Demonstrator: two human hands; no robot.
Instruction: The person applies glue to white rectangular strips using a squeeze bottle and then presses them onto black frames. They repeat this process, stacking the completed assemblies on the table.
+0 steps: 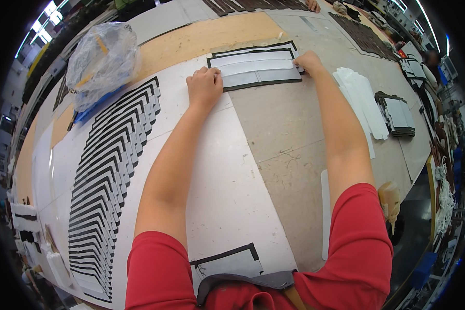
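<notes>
Lying flat between both hands, the dark-edged grey panel (pixel 256 70) with its white strip (pixel 253 66) is being pressed at each end: left hand (pixel 204 87) curled, knuckles down; right hand (pixel 309 62) fingertips closed on the far corner. Even pressure should be kept so edges are aligned. Left of the left hand, a crumpled clear plastic bag (pixel 102 59) is being left beside fanned grey pieces (pixel 113 170).

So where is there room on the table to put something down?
Bare tabletop lies between the two forearms, below the grey panel that the left hand and right hand press. Crowded: the fanned row of grey pieces and the white strips.
</notes>
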